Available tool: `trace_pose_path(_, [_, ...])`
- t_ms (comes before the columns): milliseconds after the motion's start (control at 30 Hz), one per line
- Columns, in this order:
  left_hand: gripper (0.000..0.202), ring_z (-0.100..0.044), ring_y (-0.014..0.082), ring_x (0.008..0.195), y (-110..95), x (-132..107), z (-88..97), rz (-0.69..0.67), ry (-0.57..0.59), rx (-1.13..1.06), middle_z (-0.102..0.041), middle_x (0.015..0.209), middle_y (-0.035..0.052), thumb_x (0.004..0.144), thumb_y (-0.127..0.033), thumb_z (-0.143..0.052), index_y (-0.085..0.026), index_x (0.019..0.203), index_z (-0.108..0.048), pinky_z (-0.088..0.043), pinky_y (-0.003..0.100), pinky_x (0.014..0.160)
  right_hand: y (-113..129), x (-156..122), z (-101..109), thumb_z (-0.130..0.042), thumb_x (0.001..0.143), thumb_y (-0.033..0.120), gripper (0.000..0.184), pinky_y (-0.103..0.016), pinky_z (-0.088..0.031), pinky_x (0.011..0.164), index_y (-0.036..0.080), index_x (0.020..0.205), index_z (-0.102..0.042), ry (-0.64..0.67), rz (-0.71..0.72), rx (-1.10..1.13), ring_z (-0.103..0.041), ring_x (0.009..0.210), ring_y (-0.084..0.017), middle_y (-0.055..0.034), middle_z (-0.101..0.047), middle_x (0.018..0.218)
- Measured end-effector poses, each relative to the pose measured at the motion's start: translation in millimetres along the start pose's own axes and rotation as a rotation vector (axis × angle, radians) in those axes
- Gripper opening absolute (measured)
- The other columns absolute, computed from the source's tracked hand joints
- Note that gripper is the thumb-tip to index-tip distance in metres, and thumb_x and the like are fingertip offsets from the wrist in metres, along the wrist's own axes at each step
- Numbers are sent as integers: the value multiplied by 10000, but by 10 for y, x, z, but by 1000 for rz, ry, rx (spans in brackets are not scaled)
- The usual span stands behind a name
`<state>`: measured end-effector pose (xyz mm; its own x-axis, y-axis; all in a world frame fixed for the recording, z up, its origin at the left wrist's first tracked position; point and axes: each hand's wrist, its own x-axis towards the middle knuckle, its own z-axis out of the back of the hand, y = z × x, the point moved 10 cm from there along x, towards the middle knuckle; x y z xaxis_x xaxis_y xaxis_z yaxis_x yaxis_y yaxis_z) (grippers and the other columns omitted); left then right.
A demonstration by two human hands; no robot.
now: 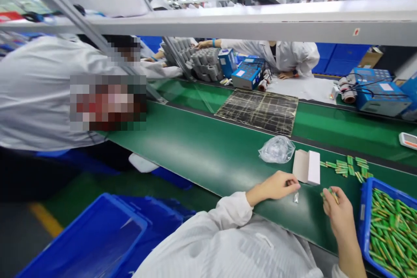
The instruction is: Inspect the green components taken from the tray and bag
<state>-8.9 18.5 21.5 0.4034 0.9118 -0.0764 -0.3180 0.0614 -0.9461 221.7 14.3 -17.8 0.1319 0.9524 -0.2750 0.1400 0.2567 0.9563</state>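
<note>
My left hand [280, 186] is over the green work surface [202, 156], its fingers curled and thumb pointing right. Just below the thumb tip is a small shiny, clear-looking piece [296, 197]; whether the fingers grip it I cannot tell. My right hand [340, 208] is closed on small green strips [325, 193], which show at its fingertips. An upright white carton [314, 167] with an opened side stands beyond and between my hands. More green strips [342, 167] with gold-coloured parts lie in loose groups to its right.
A blue bin [366, 226] full of green strips is at my right. A crumpled clear plastic bag [276, 149] lies left of the carton. A person [48, 91] leans over the surface at left. Opposite, another person [286, 54] sits behind blue boxes [249, 73]. A shelf [228, 26] crosses above.
</note>
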Motion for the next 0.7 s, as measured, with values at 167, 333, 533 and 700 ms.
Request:
trace_pose_path(167, [369, -711, 154, 780, -98, 59, 248, -27, -25, -117, -781, 927, 82, 1021, -461, -611, -136, 1141, -737, -549, 259, 779, 154, -232, -500, -986, 675, 454, 531, -158, -225, 394, 235, 936, -579, 83, -55, 137, -259, 393, -34, 129, -353, 532])
trace_pose_path(333, [404, -712, 156, 836, -268, -2, -58, -89, 190, -169, -763, 909, 39, 892, -502, -797, -176, 1120, -729, -537, 234, 773, 124, -327, -824, -978, 683, 492, 550, -163, -237, 395, 242, 962, -575, 159, -114, 141, -277, 384, -41, 117, -388, 518])
trace_pose_path(533, [410, -652, 134, 680, -297, -102, -45, -128, 76, -318, -695, 735, 21, 943, -567, -697, -158, 929, -673, -494, 243, 676, 249, -407, -1077, -904, 782, 524, 484, -173, -189, 420, 250, 996, -568, 267, -88, 155, -213, 406, -41, 129, -317, 543])
trace_pose_path(700, [528, -459, 76, 497, -317, -188, 389, -85, -326, -570, -534, 551, -35, 905, -655, -655, -182, 709, -524, -385, 233, 554, 709, -404, -1250, -670, 978, 572, 378, -230, -204, 460, 227, 871, -563, 435, 84, 98, -223, 476, -80, 94, -259, 613])
